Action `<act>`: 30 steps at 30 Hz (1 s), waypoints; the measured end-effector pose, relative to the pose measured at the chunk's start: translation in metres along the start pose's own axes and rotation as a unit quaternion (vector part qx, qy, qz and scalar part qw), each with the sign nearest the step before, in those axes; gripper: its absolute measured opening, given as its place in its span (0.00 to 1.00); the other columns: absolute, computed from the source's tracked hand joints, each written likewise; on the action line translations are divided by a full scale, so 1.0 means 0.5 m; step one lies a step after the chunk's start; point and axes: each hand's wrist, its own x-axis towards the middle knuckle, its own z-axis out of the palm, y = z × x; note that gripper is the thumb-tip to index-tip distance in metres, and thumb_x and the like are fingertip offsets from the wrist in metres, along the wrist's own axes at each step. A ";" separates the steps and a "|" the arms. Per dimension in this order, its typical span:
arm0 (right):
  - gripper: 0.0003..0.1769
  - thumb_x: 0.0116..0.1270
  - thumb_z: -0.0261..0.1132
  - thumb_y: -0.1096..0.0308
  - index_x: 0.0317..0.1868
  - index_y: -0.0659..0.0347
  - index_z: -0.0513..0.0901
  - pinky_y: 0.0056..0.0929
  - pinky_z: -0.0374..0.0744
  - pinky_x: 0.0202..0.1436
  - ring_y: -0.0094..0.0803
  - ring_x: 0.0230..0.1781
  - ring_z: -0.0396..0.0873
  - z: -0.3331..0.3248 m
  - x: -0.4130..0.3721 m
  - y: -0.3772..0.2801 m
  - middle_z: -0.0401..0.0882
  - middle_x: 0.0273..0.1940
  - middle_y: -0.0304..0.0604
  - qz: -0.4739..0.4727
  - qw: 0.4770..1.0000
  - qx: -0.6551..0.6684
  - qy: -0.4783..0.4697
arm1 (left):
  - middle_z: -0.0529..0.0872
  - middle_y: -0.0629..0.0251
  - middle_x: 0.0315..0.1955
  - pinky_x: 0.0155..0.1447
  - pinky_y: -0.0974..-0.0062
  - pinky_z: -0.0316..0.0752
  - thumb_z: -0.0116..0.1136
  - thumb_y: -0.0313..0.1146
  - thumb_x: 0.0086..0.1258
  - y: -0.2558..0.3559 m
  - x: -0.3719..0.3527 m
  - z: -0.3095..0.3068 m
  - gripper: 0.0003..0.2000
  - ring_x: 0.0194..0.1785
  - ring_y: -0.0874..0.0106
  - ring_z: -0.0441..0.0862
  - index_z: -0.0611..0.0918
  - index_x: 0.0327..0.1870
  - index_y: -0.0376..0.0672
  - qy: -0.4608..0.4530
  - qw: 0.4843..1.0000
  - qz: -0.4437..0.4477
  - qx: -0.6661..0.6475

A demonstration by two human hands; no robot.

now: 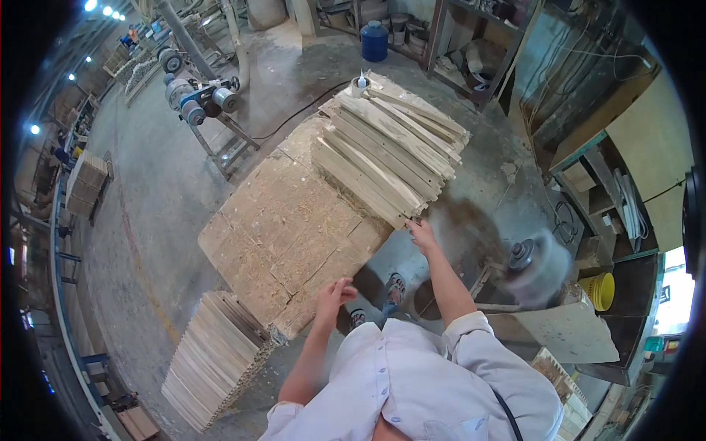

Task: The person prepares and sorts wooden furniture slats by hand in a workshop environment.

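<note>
Wooden strips (390,151) lie side by side in a pile on the far right part of a worn wooden worktable (287,220). My right hand (421,237) is at the near end of this pile, its fingers closed on the end of a wooden strip (393,211). Over the table's near edge hangs my left hand (335,300), holding nothing, with its fingers apart and slightly bent. A small white-tipped bottle (362,81) stands in a cup at the pile's far end.
Sawdust covers the worktable. Another stack of strips (213,360) stands at its left. To my right a round sanding or buffing wheel (540,268) looks blurred, near a yellow bucket (599,291). A blue jug (374,42) and a motorised machine (198,99) stand farther off.
</note>
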 end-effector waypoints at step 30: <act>0.25 0.78 0.63 0.49 0.56 0.65 0.78 0.36 0.88 0.45 0.34 0.36 0.88 0.082 -0.035 0.036 0.87 0.41 0.47 0.113 0.950 0.027 -0.289 | 0.87 0.59 0.32 0.41 0.70 0.80 0.74 0.35 0.64 -0.026 0.314 0.106 0.18 0.36 0.70 0.86 0.78 0.46 0.35 0.287 0.942 0.124 0.124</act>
